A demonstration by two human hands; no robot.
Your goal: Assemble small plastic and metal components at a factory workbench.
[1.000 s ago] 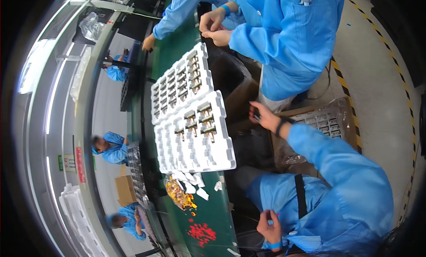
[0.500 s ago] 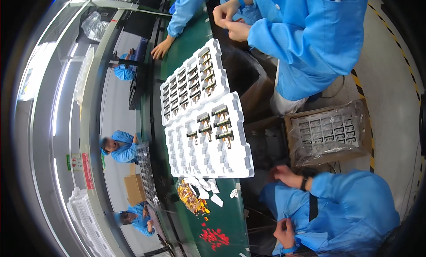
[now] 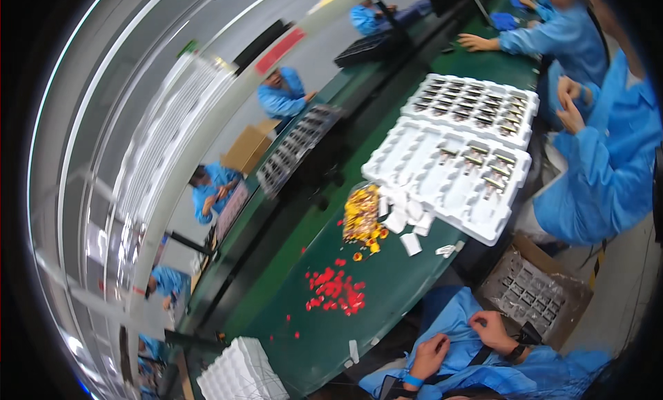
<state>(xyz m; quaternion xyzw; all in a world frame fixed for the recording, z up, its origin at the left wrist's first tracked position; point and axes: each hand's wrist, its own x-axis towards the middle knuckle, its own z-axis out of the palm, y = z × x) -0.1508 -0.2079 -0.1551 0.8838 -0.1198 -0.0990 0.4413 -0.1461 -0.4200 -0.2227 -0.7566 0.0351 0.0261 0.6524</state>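
The table top looks smooth, green and a bit shiny. The white trays look like thin, shiny plastic. The blue coat is soft cloth. The brown box looks like rough, dull cardboard.

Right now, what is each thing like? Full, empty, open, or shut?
Left hand: empty, fingers curled on the blue smock.
Right hand: empty, pinching the smock.
Near white tray: mostly empty.
Far white tray: nearly full.
Cardboard box: open.
Red pieces: scattered loose.
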